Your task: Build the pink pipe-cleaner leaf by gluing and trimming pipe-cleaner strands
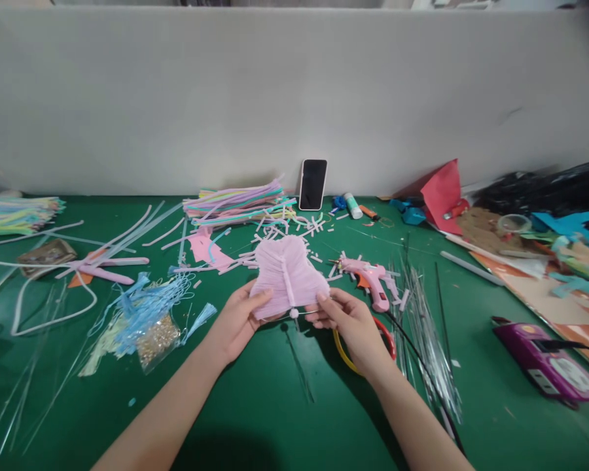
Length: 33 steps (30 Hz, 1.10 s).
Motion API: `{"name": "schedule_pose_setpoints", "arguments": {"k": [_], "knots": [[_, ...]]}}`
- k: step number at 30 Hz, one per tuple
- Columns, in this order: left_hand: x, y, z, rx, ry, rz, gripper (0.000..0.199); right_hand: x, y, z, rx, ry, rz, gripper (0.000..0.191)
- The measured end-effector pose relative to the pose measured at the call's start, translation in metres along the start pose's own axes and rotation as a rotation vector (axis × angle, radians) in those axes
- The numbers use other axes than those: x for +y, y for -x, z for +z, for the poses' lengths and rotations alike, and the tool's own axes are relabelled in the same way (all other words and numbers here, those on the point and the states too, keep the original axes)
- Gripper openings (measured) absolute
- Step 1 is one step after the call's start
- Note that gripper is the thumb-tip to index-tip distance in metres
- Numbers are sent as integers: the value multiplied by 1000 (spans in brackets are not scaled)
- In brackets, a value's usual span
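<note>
A fuzzy pink wing-shaped piece [269,278] is held up above the middle of the desk [226,418], a ridge running down its center and a small pink ball [294,314] at the near end. The left hand [238,320] has its grip closed on the near left corner, thumb on top and fingers below; the right hand [346,320] pinches the near right corner between thumb and fingers.

The desk is plain green and busy. Just beyond the piece lie scattered pink snippets [316,226]. A pink glue gun [372,281] rests right of them, its black cord running toward the near edge beside a sheaf of thin wires [425,333]. A yellow and red ring [343,353] sits partly under the right hand. On the left are blue tassels [152,301] and a clear bag of gold beads [157,343]; on the right, a purple box [544,360].

Along the far edge, a bundle of pipe cleaners [235,204] lies near a phone [313,185] leaning on a pale gray partition [275,98]. Red paper [442,193] and black plastic [525,191] crowd toward the far right corner. Above the partition, only a narrow, indistinct strip of the room shows.
</note>
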State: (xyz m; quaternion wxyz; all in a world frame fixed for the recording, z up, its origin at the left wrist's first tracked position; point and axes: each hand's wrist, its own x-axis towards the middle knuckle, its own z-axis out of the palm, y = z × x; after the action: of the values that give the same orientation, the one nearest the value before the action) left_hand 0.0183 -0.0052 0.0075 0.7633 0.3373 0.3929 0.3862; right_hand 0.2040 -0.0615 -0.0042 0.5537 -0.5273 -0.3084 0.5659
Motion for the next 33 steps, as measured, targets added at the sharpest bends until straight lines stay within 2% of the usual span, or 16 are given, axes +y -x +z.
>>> {"name": "schedule_pose_setpoints", "arguments": {"k": [3,8,14,17,19,22,26,28,33], "knots": [[3,-3,-4,29,19,-60,31,0,1,-1,-38,17,11,37],[4,-5,-9,91,-19,-82,24,7,2,0,-122,53,50,39],[12,-1,-8,149,-135,-55,34,5,1,1,81,98,-40,48],[15,0,-9,166,-193,-29,39,-2,2,-4,120,200,-84,49],[16,-1,-11,176,-256,-12,41,-9,4,-11,151,380,-116,45],[17,-2,-16,214,-381,32,39,-24,6,-21,205,841,-177,26],[17,-3,-23,227,-605,70,34,-45,5,-23,132,1454,-179,16],[15,-2,-25,196,-731,67,31,-51,2,-17,85,1607,-163,18],[7,-1,-23,112,-1023,116,20,-52,-11,13,7,1718,-251,21]]}}
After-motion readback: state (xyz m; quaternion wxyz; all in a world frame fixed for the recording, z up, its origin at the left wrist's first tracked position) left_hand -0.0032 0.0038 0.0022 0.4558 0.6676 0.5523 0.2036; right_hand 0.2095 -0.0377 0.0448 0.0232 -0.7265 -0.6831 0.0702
